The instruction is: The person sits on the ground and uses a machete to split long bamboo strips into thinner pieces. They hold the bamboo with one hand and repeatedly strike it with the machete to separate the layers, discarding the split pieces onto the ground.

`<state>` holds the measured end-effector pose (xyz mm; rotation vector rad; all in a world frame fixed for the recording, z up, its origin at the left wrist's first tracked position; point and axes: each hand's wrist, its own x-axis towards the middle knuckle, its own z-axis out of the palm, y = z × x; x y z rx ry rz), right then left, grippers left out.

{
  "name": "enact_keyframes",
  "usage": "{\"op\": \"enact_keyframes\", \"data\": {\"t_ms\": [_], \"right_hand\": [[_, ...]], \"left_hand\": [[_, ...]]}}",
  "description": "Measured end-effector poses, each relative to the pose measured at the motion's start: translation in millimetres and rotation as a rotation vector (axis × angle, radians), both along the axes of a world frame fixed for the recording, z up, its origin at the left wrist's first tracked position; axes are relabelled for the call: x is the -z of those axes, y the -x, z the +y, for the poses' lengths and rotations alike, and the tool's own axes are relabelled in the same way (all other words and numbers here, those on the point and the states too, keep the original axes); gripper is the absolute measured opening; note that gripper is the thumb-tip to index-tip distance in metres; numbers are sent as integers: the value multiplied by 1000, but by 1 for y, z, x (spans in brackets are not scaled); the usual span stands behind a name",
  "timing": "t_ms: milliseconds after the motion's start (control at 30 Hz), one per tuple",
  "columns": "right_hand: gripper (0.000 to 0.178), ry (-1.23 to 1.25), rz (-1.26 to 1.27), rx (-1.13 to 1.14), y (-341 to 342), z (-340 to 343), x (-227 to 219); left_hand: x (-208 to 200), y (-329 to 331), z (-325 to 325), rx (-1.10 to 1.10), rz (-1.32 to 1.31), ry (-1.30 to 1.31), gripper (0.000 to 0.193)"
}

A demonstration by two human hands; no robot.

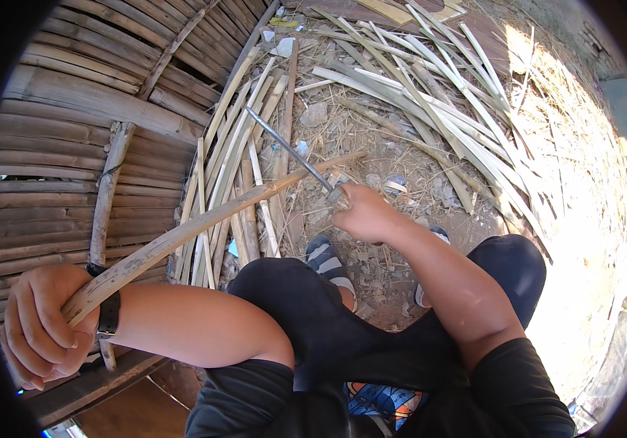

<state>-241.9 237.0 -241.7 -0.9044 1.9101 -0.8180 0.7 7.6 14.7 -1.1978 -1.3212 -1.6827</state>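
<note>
My left hand (49, 321) is wrapped round the near end of a long brown bamboo strip (182, 235), off at the far left. The strip slants up and rightward across my knees, its far end over the littered ground. In my right hand (366, 213), fingers closed round the handle, is a long knife (284, 141). Its narrow grey blade points up and to the left and crosses the strip close to its far end. Whether the edge touches the strip I cannot tell.
Split bamboo strips (237, 150) lean along the slatted bamboo wall (58, 146) on the left. A larger heap of pale strips (430, 102) lies ahead and to the right. Stones, straw and scraps cover the ground (379, 281) round my sandalled feet (328, 264).
</note>
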Motion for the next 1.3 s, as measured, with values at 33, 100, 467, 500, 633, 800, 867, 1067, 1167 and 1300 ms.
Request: {"op": "enact_keyframes", "data": {"t_ms": [33, 100, 467, 500, 633, 800, 867, 1067, 1167, 1300], "right_hand": [[60, 94, 57, -23, -10, -2, -10], [60, 246, 76, -93, -27, -9, -32], [56, 234, 11, -86, -39, -12, -40], [54, 247, 28, -95, -43, -11, -47], [50, 223, 1, -24, -43, -9, -30], [52, 26, 92, 127, -9, -3, 37], [54, 146, 53, 72, -24, -8, 11], [56, 255, 28, -119, -28, -16, -36], [55, 177, 94, -10, -11, -12, -9], [58, 174, 39, -121, -15, -10, -32]], "left_hand": [[0, 3, 1, 14, 0, 5, 15], [-3, 3, 3, 26, -4, 17, 17], [3, -22, -11, -234, -115, -91, 21], [2, -21, -10, -222, -121, -88, 21], [-2, -15, -3, -185, -144, -101, 25], [-1, -15, -6, -314, -144, -139, 23], [-3, -16, -1, -311, -153, -116, 22], [-5, -19, -3, -264, -156, -104, 22], [-1, -22, -13, -269, -157, -140, 24], [-5, -18, -7, -286, -149, -102, 22]]}}
